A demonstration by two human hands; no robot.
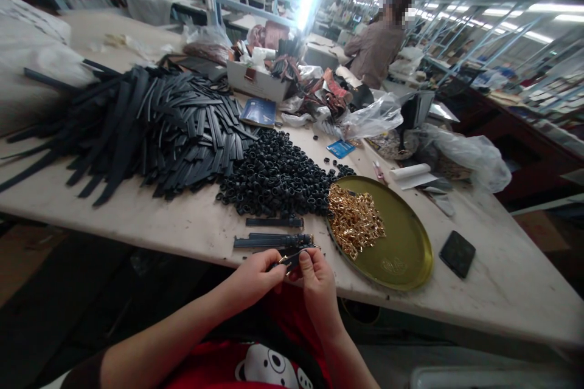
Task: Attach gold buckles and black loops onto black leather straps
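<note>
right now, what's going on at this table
The left hand and right hand pinch a dark strap at the near edge of the table. Other straps lie just beyond. Behind those is a heap of black loops, with strips to its left and gold pieces on a tray to its right.

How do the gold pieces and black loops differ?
The gold pieces are shiny; the black loops are dark and duller. The gold pieces lie on a round tray, the loops mostly on the table. The loops' heap spreads wider than the gold one. Both are heaps of small parts.
</note>
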